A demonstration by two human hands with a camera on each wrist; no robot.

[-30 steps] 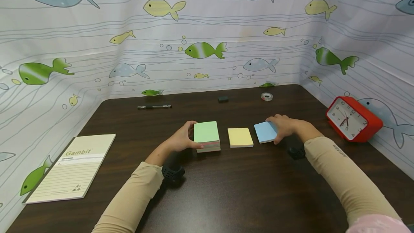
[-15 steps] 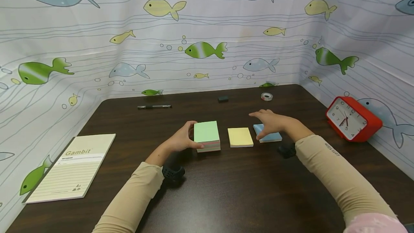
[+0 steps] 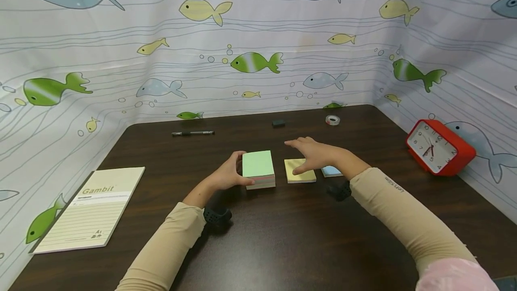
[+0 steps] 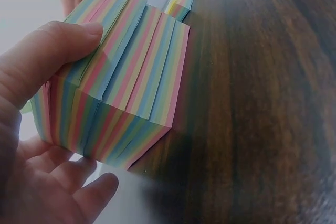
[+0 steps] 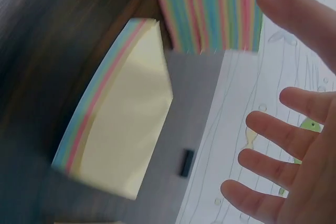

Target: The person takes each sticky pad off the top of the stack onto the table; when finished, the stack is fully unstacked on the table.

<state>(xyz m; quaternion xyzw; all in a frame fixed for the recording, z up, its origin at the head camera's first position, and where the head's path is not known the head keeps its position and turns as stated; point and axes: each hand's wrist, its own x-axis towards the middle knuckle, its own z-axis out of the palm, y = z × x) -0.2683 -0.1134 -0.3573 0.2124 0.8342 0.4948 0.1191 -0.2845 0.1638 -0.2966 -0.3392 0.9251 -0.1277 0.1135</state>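
My left grip (image 3: pixel 228 174) is curved around a chunky paper block (image 3: pixel 258 165), thumb laid on the near face and fingers along the far-left side. The block rests on the middle of the desk (image 3: pixel 282 237), its top a smooth mint-green square, its sides built of slightly uneven layers striped pink, yellow, green and blue. My right grip (image 3: pixel 317 154) has hold of nothing: thumb and fingers are spread wide apart over a thin yellow pad (image 3: pixel 300 177), part of which they hide from above. That pad is flat and square, with a matte face and pink and blue bands along its edge, and it sits just right of the block, with a gap between. Beyond it, partly covered by my right grip, lies a light blue pad (image 3: pixel 332 171). The desk is dark brown with streaky wood grain and a soft sheen. Near its back edge are a slim pen (image 3: pixel 193 133), a small dark rectangular block (image 3: pixel 278 124) and a ring-shaped roll of tape (image 3: pixel 333 120). A cream notebook (image 3: pixel 90 210) lies aslant at far left, and a boxy red clock (image 3: pixel 440 147) stands tilted at right
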